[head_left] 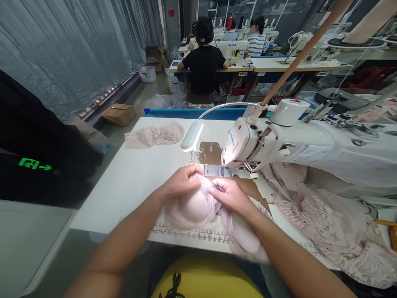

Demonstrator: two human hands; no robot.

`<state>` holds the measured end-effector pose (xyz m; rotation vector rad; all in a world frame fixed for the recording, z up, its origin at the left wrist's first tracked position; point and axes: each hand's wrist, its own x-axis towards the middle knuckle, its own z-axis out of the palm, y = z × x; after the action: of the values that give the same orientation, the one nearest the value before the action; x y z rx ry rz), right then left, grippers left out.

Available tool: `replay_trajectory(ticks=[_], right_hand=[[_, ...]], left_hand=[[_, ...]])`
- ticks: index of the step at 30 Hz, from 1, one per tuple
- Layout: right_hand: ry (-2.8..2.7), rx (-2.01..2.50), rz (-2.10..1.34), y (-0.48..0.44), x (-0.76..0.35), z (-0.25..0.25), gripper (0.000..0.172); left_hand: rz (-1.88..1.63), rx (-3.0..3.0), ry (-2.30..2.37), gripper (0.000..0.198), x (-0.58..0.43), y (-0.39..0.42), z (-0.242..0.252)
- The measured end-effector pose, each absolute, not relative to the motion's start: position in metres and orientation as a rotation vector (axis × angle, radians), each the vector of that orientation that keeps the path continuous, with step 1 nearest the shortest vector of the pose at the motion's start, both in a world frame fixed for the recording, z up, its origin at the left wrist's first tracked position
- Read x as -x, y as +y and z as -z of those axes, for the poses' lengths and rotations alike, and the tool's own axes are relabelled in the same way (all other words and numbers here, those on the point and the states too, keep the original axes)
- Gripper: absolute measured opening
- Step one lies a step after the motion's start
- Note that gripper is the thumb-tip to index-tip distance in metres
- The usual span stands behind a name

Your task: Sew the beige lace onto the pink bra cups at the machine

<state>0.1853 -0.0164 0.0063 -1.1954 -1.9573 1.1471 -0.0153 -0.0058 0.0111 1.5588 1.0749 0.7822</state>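
A pale pink bra (pixel 195 205) with lace edging lies across the front of the sewing table, its two moulded cups facing up. My left hand (pixel 182 182) pinches the upper lace edge of the left cup. Closed on the same edge, near the middle of the bra, is my right hand (pixel 231 194); a small dark object shows at its fingertips, too little seen to name. Part of the right cup is covered by my right forearm. Just beyond my hands stands the white sewing machine (pixel 242 145), its needle area close to my fingers.
A lace piece (pixel 155 135) rests at the table's far left. Beige lace fabric (pixel 335 223) is heaped at the right, below the machine arm. A lamp (pixel 192 134) hangs over the table, and a printed ruler (pixel 192 233) runs along the front edge. Co-workers sit ahead.
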Motion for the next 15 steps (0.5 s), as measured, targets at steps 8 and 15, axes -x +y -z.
replay_trajectory(ticks=[8, 15], right_hand=[[-1.924, 1.069, -1.297, -0.015, -0.194, -0.004, 0.025], [-1.738, 1.143, -1.415, -0.013, -0.211, 0.002, 0.042]], left_hand=[[-0.648, -1.686, 1.063, 0.029, 0.003, -0.007, -0.016], [-0.535, -1.447, 0.978, 0.023, 0.006, -0.003, -0.011]])
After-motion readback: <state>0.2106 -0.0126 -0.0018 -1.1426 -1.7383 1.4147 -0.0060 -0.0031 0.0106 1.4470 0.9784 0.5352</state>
